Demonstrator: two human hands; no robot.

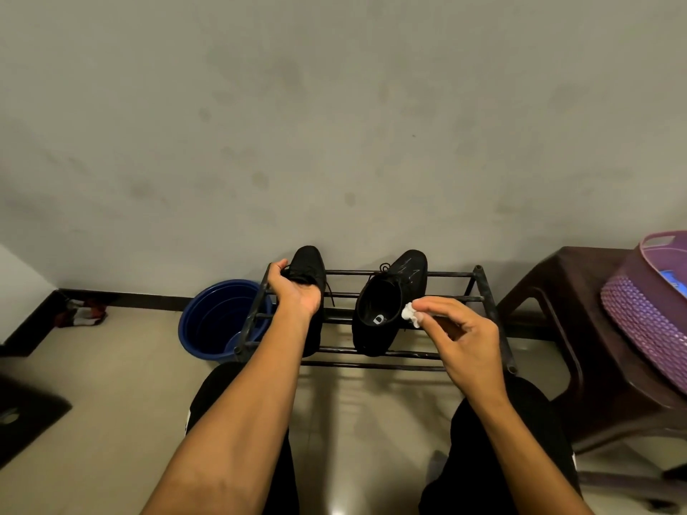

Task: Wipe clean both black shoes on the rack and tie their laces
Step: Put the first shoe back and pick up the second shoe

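Two black shoes stand on a low black metal rack (461,275) against the wall. My left hand (293,291) grips the left shoe (310,263) around its laced top, covering much of it. The right shoe (394,299) rests with its opening toward me, its laces loose near the tongue. My right hand (463,334) pinches a small white wad of tissue (410,314) between thumb and fingers, just to the right of the right shoe's collar.
A blue bucket (217,321) sits on the floor left of the rack. A dark brown plastic stool (580,328) at the right carries a purple basket (647,302). My knees in black trousers are below the rack. A dark object lies at the far left.
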